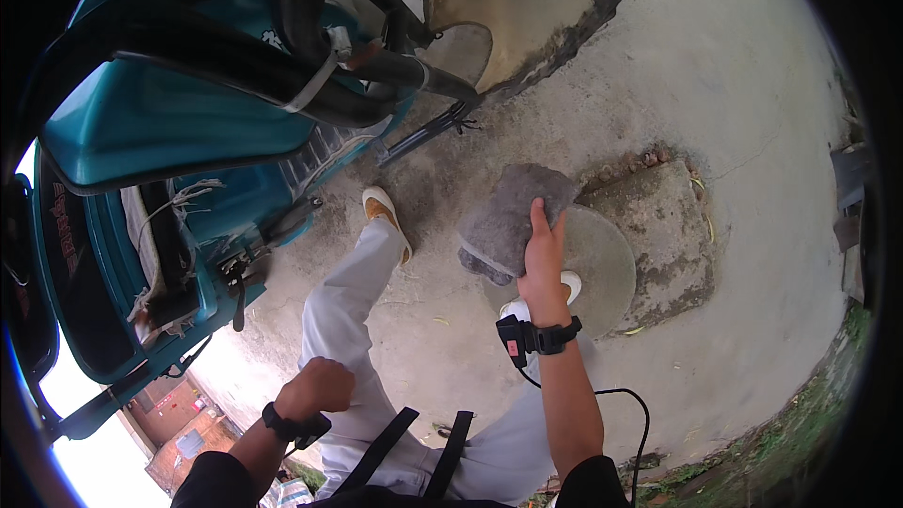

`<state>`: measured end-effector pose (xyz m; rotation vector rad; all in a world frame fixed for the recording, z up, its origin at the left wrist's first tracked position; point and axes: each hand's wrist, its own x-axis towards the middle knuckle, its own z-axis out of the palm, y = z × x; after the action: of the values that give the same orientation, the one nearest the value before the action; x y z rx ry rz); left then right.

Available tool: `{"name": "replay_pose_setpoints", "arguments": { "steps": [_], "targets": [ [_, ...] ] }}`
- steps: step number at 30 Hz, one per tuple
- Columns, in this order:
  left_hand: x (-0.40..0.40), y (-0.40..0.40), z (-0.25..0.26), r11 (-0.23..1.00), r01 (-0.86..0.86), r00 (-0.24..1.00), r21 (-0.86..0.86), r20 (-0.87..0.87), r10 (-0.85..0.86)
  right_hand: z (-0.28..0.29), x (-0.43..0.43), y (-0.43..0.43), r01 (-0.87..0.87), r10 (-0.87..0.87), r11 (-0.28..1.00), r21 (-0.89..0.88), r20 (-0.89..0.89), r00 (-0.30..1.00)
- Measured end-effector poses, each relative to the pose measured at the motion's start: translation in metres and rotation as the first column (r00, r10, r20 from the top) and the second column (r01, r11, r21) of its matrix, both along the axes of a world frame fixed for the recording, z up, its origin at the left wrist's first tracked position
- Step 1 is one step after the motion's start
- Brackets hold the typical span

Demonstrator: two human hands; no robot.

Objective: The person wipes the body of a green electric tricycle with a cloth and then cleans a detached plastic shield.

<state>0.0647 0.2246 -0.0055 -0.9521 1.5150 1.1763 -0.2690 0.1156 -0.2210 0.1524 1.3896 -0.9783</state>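
Observation:
My right hand (544,257) grips a rough grey stone slab (520,215) by its right side, thumb or a finger lying on top; a second dark stone piece (483,268) shows at its lower left edge. The slab appears above a round concrete disc (603,268), which lies on a square concrete block (674,240) in the ground. My left hand (321,386) is curled near my left thigh, and no object shows in it. Black straps with small devices are on both wrists, and a cable runs from the right one.
A teal motor vehicle (176,127) with black tubular bars (247,77) stands on the left. At the top is a large round concrete structure (522,7). Concrete ground (762,155) surrounds my feet, with a mossy edge (776,437) at the lower right.

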Motion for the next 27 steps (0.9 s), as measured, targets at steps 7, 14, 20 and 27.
{"name": "replay_pose_setpoints", "arguments": {
  "steps": [7, 14, 20, 27],
  "targets": [
    [-0.106, -0.142, -0.104, 0.591, -0.539, 0.831, -0.6, -0.491, 0.26, -0.009, 0.025, -0.068, -0.247, 0.233, 0.957, -0.155, -0.1, 0.967],
    [-0.156, -0.153, -0.164, 0.334, -0.641, 0.746, -0.691, -0.663, 0.061, 0.011, 0.043, -0.089, -0.423, 0.4, 0.744, -0.517, -0.163, 0.902],
    [-0.16, -0.132, -0.181, -0.109, -0.765, 0.6, -0.634, -0.764, 0.237, 0.021, 0.022, -0.092, -0.496, 0.655, 0.587, -0.64, 0.015, 0.756],
    [-0.126, -0.126, -0.114, -0.223, -0.841, 0.473, -0.493, -0.87, 0.142, 0.053, -0.007, -0.118, -0.79, 0.405, 0.062, -0.61, -0.708, 0.578]
  ]
}}
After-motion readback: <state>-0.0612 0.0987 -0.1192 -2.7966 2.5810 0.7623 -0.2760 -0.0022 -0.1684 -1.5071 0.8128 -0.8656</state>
